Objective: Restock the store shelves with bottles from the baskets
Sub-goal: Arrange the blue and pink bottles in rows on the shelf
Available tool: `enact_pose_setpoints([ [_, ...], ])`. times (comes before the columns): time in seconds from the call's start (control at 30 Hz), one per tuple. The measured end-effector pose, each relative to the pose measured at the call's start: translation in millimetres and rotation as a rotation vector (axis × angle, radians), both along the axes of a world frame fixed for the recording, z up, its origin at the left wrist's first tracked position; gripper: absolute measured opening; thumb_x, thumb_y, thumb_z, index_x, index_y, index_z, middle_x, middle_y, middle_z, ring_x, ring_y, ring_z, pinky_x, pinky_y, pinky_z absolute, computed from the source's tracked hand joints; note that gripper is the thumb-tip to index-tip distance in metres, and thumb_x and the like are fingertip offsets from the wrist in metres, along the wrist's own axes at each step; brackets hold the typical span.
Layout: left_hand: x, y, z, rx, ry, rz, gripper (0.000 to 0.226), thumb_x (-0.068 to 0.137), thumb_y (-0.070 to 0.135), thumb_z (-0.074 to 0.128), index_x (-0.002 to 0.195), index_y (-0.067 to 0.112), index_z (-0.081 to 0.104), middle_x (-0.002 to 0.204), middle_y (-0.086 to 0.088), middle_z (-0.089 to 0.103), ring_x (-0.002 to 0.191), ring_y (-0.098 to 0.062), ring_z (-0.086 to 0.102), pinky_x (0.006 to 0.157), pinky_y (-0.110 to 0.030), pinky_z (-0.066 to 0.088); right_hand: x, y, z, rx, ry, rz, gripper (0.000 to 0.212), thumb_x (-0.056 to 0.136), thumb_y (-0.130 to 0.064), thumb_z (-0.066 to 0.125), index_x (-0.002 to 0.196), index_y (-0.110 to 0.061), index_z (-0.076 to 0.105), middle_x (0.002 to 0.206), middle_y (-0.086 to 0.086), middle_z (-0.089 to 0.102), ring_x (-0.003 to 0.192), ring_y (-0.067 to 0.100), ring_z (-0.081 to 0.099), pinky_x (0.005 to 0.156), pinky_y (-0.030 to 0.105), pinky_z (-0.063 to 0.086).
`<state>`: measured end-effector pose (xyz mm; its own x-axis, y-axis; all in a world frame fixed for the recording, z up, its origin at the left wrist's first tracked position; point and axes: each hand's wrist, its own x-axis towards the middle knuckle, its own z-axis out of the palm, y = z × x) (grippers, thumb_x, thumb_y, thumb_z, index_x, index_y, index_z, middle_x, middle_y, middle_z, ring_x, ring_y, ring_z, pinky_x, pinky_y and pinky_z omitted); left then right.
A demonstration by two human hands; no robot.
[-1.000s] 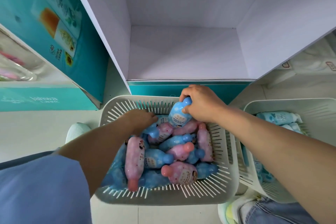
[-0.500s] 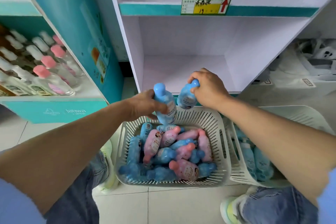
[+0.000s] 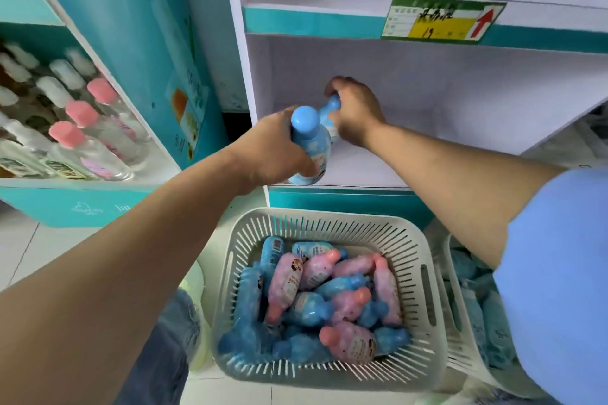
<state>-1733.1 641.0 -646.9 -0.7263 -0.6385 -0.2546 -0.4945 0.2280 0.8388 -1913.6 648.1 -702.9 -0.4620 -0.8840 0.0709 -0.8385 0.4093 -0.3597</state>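
Note:
My left hand (image 3: 273, 151) grips a light blue bottle (image 3: 311, 141) upright at the front left edge of the white bottom shelf (image 3: 378, 161). Further in, my right hand (image 3: 355, 112) holds a second blue bottle (image 3: 330, 112) by its top over the shelf floor; most of that bottle is hidden by my fingers and the first bottle. Below the shelf stands a white slatted basket (image 3: 329, 227) with several pink and blue bottles (image 3: 316, 302) lying in a heap.
A second white basket (image 3: 460, 339) with blue bottles stands at the right, touching the first. A teal display (image 3: 82, 128) at the left carries clear bottles with pink and white caps. A price tag (image 3: 441, 18) sits on the shelf above. My knees and shoes flank the baskets.
Both hands lifted a blue bottle each out of the basket and carried them up and forward into the bottom shelf. The camera view rose toward the shelves.

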Motion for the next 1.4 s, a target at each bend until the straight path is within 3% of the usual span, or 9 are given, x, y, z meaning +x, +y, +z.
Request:
enact_pose_setpoints([
  [0.2, -18, -19, -20, -0.107, -0.008, 0.115, 0.04, 0.077, 0.002, 0.068, 0.106, 0.019, 0.047, 0.098, -0.004, 0.06, 0.085, -0.025, 0.059, 0.071, -0.031, 0.051, -24, -59, -26, 0.038, 0.0, -0.013, 0.025, 0.09, -0.009, 0.05, 0.114, -0.01, 0.057, 0.123, 0.012, 0.057, 0.114, 0.031, 0.052, 0.086, 0.032, 0.042],
  [0.33, -23, -26, -34, -0.065, -0.009, 0.178, 0.042, 0.076, -0.001, 0.068, 0.112, 0.014, 0.051, 0.107, -0.01, 0.062, 0.095, -0.029, 0.063, 0.085, -0.038, 0.054, -44, -76, -33, 0.05, 0.017, -0.016, 0.026, 0.091, -0.008, 0.047, 0.115, -0.01, 0.056, 0.124, 0.013, 0.056, 0.116, 0.031, 0.051, 0.087, 0.032, 0.042],
  [0.57, -41, -28, -48, 0.051, 0.03, 0.263, 0.049, 0.073, -0.003, 0.072, 0.116, 0.012, 0.055, 0.115, -0.01, 0.06, 0.102, -0.026, 0.061, 0.089, -0.033, 0.051, -79, -84, -42, 0.049, -0.014, -0.061, 0.027, 0.09, -0.007, 0.048, 0.115, -0.01, 0.058, 0.126, 0.011, 0.056, 0.119, 0.029, 0.051, 0.089, 0.028, 0.042],
  [0.77, -52, -34, -50, 0.091, 0.075, 0.287, 0.045, 0.078, -0.008, 0.066, 0.104, 0.024, 0.048, 0.089, 0.007, 0.059, 0.092, -0.016, 0.059, 0.064, -0.012, 0.044, -101, -92, -54, 0.034, -0.078, -0.118, 0.03, 0.087, -0.005, 0.048, 0.113, -0.011, 0.059, 0.128, 0.01, 0.055, 0.12, 0.028, 0.051, 0.091, 0.027, 0.042],
  [1.07, -59, -39, -51, -0.017, 0.012, 0.281, 0.046, 0.08, -0.007, 0.063, 0.104, 0.025, 0.04, 0.084, 0.008, 0.053, 0.084, -0.015, 0.054, 0.06, -0.019, 0.044, -95, -82, -44, 0.043, -0.002, -0.095, 0.045, 0.095, -0.016, 0.044, 0.14, -0.02, 0.042, 0.145, 0.009, 0.039, 0.133, 0.03, 0.034, 0.106, 0.034, 0.036],
  [1.13, -61, -38, -52, -0.025, -0.018, 0.282, 0.047, 0.08, -0.004, 0.065, 0.105, 0.022, 0.035, 0.091, 0.003, 0.052, 0.086, -0.017, 0.051, 0.067, -0.024, 0.043, -82, -71, -29, -0.06, -0.062, -0.059, 0.036, 0.092, -0.019, 0.053, 0.127, -0.017, 0.055, 0.133, 0.007, 0.052, 0.124, 0.022, 0.046, 0.1, 0.03, 0.04],
  [1.2, -63, -36, -51, -0.032, -0.047, 0.278, 0.045, 0.081, -0.003, 0.065, 0.109, 0.02, 0.038, 0.101, -0.001, 0.052, 0.092, -0.021, 0.051, 0.077, -0.028, 0.042, -62, -55, -11, -0.173, -0.341, 0.056, 0.022, 0.09, -0.025, 0.062, 0.103, -0.008, 0.067, 0.103, 0.009, 0.067, 0.089, 0.016, 0.061, 0.08, 0.028, 0.05],
  [1.3, -67, -35, -48, -0.07, -0.076, 0.262, 0.046, 0.083, -0.001, 0.063, 0.121, 0.015, 0.044, 0.106, -0.001, 0.053, 0.096, -0.021, 0.052, 0.082, -0.029, 0.043, -34, -28, 17, -0.136, -0.717, 0.22, 0.027, 0.092, -0.032, 0.059, 0.086, -0.008, 0.069, 0.075, 0.001, 0.065, 0.056, 0.006, 0.056, 0.054, 0.019, 0.042],
  [1.4, -67, -35, -43, -0.08, -0.055, 0.263, 0.047, 0.084, 0.005, 0.063, 0.128, 0.013, 0.047, 0.107, 0.001, 0.055, 0.098, -0.018, 0.054, 0.083, -0.026, 0.043, -20, -13, 31, -0.065, -0.761, 0.318, 0.017, 0.084, -0.019, 0.069, 0.092, -0.003, 0.068, 0.059, -0.014, 0.061, 0.049, -0.007, 0.052, 0.051, 0.009, 0.04],
])
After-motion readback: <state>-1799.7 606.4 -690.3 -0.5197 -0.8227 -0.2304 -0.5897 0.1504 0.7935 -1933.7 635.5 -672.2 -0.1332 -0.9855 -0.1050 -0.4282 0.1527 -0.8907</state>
